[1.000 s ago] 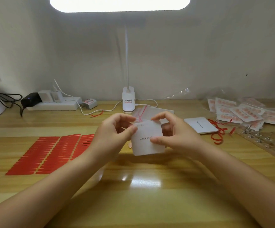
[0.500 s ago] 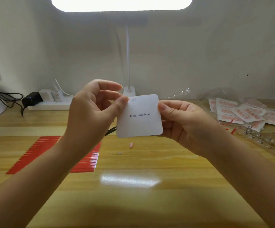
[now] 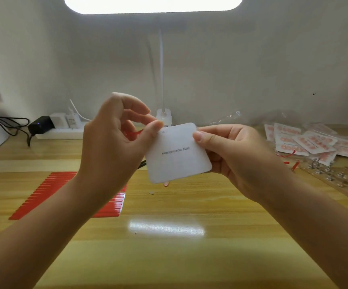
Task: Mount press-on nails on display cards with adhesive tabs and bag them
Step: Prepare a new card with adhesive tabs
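Note:
A white display card (image 3: 177, 155) printed "Handmade Nail" is held up above the wooden table (image 3: 169, 257), tilted slightly. My right hand (image 3: 229, 157) grips its right edge, thumb on the front. My left hand (image 3: 116, 140) pinches the card's top left corner, and a bit of red strip (image 3: 132, 133) shows behind its fingers. A small pink press-on nail (image 3: 165, 183) lies on the table just below the card. A sheet of red adhesive tabs (image 3: 50, 192) lies flat at the left, partly hidden by my left forearm.
Bagged finished nail cards (image 3: 306, 142) pile up at the right, with loose red strips (image 3: 292, 161) and a wooden board of metal nail holders (image 3: 340, 180) in front. A lamp base (image 3: 164, 116), power strip (image 3: 64, 130) and black adapter (image 3: 39, 124) stand along the back wall.
Both hands lifted the card from low over the table up toward the camera. It now tilts a little, and my left fingers have shifted to its top left corner.

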